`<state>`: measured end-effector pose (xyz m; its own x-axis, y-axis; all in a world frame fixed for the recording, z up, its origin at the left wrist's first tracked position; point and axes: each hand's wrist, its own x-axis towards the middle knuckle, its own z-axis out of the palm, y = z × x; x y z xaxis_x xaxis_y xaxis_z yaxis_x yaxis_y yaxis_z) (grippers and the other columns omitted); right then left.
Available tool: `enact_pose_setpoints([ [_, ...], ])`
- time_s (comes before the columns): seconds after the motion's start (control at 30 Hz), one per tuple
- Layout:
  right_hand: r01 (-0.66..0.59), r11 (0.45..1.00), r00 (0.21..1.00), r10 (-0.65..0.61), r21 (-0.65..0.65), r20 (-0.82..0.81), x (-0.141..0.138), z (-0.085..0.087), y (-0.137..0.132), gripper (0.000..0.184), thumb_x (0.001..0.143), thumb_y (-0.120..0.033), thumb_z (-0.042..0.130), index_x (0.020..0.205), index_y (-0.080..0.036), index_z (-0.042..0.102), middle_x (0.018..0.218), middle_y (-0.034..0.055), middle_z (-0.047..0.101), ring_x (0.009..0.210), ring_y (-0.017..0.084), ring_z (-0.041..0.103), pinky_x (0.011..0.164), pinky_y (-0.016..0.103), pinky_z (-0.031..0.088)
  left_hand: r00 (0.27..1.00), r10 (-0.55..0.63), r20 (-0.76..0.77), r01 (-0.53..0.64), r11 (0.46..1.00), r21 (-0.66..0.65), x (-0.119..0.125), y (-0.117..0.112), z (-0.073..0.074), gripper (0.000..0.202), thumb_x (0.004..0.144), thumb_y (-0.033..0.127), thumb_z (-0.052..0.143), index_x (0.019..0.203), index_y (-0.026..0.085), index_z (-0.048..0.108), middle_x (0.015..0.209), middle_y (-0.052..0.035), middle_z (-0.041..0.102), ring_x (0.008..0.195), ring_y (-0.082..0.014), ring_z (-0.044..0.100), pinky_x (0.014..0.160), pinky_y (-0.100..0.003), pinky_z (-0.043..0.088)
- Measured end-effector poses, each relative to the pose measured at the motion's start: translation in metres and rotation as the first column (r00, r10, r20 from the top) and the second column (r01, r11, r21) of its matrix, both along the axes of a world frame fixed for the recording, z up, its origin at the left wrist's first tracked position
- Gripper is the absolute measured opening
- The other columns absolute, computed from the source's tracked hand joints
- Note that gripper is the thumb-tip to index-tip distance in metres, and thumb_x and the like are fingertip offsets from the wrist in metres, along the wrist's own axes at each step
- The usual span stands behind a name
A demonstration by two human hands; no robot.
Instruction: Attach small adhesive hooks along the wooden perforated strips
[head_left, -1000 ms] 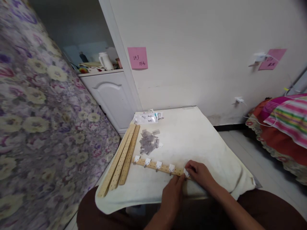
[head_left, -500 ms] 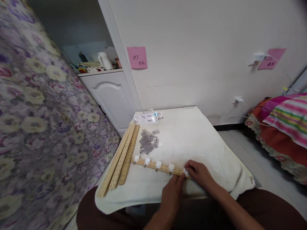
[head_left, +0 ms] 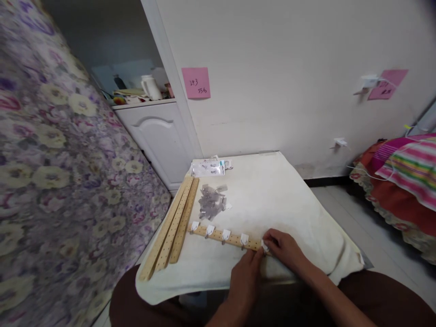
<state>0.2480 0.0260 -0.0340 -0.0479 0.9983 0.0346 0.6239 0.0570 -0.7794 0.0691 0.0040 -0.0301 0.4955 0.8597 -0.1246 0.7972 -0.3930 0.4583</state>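
Observation:
A wooden strip (head_left: 235, 239) with small holes lies across the cloth-covered table, its right end under my hands. Several white adhesive hooks (head_left: 226, 235) with metal loops sit spaced along it. At the right end, my right hand (head_left: 281, 245) pinches another white hook (head_left: 265, 245) from above. My left hand (head_left: 245, 271) is closed at the strip's near edge, fingertips pressed beside that same hook. The fingers partly cover the hook and the strip's end.
Several longer perforated wooden strips (head_left: 175, 227) lie side by side at the left. A pile of grey translucent pieces (head_left: 211, 202) rests beyond the hooked strip. Packaged hooks (head_left: 208, 168) lie at the table's back. A floral curtain (head_left: 68, 181) hangs on the left.
Both hands stay at the hook on the strip's right end, with hardly any finger movement. The whole view has shifted slightly.

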Motion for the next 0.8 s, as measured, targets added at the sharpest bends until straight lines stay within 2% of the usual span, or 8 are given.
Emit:
enact_pose_setpoints([
  [0.17, -0.033, 0.998, 0.999, 0.031, -0.054, -0.025, 0.0027, 0.0036, -0.0015, 0.016, 0.072, -0.026, 0.06, 0.087, -0.021, 0.062, 0.068, -0.0007, 0.062, 0.064, 0.015, 0.056, 0.059, 0.025, 0.038, 1.0, -0.005, 0.008, 0.005, 1.0, 0.018, -0.0007, -0.0008, -0.0007, 0.055, 0.083, 0.015, 0.037, 0.136, 0.028, 0.04, 0.119, -0.008, 0.057, 0.103, -0.0225, 0.057, 0.085, -0.032, 0.047],
  [0.47, 0.025, 0.996, 0.999, -0.029, -0.084, -0.039, -0.0003, 0.0002, -0.0001, 0.017, 0.068, -0.022, 0.061, 0.085, -0.02, 0.06, 0.07, -0.0012, 0.057, 0.065, 0.014, 0.053, 0.06, 0.025, 0.038, 1.0, -0.01, -0.005, 0.01, 1.0, 0.028, 0.0003, -0.0002, 0.0005, 0.051, 0.085, 0.018, 0.036, 0.135, 0.027, 0.042, 0.119, -0.0094, 0.057, 0.103, -0.0254, 0.058, 0.084, -0.035, 0.048],
  [0.8, -0.013, 0.996, 0.998, 0.008, -0.087, -0.058, 0.001, -0.0021, 0.0021, 0.017, 0.067, -0.019, 0.059, 0.084, -0.02, 0.058, 0.069, -0.0025, 0.055, 0.065, 0.014, 0.052, 0.06, 0.025, 0.038, 1.0, -0.009, -0.003, 0.009, 1.0, 0.02, 0.0, -0.0006, 0.0021, 0.05, 0.086, 0.018, 0.034, 0.134, 0.027, 0.042, 0.12, -0.0082, 0.057, 0.106, -0.0237, 0.056, 0.085, -0.033, 0.047],
])
